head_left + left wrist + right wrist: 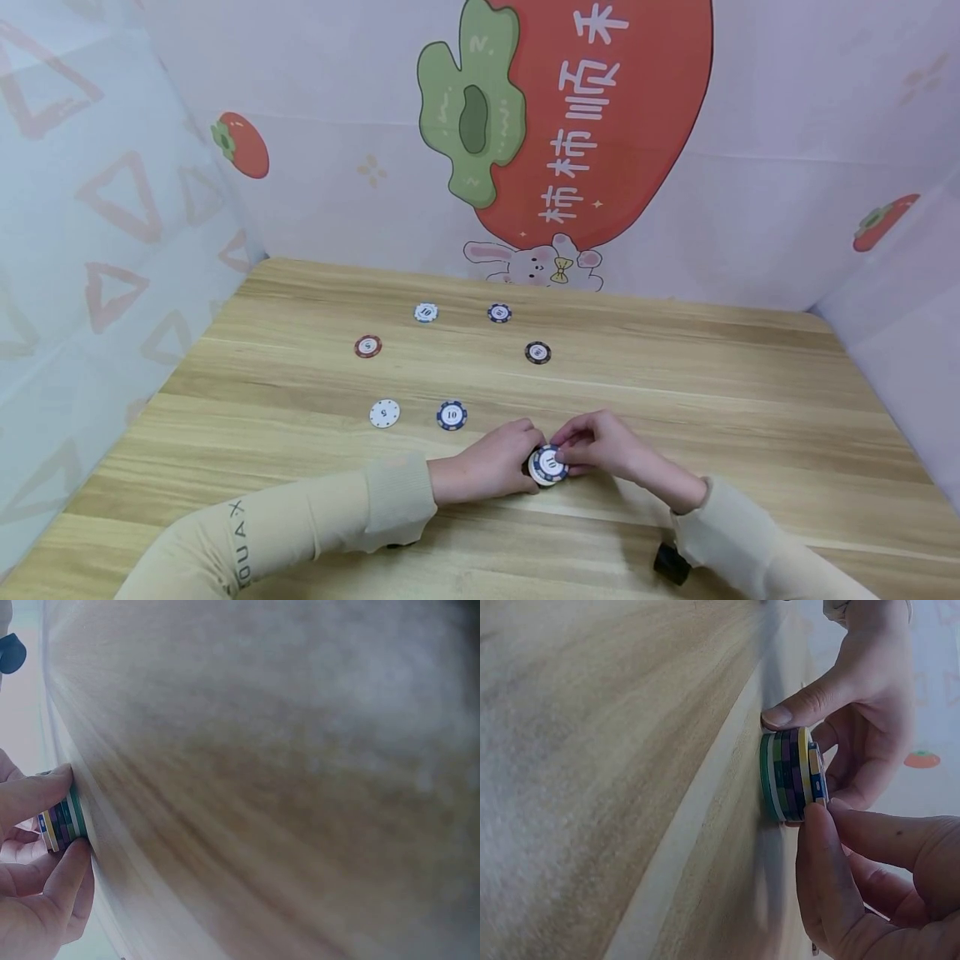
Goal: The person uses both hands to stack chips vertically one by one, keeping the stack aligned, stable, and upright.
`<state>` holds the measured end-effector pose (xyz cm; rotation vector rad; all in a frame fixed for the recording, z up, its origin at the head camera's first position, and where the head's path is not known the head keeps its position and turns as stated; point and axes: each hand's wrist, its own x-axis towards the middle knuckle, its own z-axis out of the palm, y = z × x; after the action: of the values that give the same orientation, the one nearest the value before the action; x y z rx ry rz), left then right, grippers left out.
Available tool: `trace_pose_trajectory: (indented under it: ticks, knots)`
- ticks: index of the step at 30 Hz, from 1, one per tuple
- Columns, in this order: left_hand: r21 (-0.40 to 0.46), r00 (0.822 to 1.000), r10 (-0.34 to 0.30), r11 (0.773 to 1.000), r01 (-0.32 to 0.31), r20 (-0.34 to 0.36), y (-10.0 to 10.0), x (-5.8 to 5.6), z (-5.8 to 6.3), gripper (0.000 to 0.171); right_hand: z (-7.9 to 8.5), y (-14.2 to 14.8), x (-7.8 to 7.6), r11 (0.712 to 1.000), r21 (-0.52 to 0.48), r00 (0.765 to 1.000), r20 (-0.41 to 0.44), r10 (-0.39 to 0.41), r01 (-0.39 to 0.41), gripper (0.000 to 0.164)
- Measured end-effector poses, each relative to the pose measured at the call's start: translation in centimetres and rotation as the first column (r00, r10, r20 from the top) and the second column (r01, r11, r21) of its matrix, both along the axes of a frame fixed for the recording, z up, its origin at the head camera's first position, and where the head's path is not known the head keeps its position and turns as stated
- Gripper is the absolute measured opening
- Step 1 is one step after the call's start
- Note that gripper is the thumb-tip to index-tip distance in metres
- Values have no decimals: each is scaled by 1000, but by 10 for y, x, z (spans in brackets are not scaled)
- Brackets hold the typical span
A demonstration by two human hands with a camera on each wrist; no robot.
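A short stack of poker chips stands on the table, with green, white, purple and yellow edges showing in the right wrist view. My left hand grips the stack from the left, thumb on the near side and fingers round the far side. On top lies a blue and white poker chip marked 10, set slightly off-centre over the chip beneath. My right hand pinches this top chip at its right edge between thumb and fingers. In the left wrist view, the fingers of both hands partly cover the stack.
Loose chips lie flat beyond the hands: a white chip, a dark blue chip, a red chip, a black chip, a light blue chip and another blue chip. A printed backdrop borders the wooden table.
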<state>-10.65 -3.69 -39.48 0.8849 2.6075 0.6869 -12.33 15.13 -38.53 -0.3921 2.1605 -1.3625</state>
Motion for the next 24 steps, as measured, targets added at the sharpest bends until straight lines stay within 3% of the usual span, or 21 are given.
trace_pose_trajectory:
  ticks: [24]
  knots:
    - [-17,1000,-2,1000,2,-14,2,0,2,34,-7,-4,3,1000,-1,997,-80,15,-15,15]
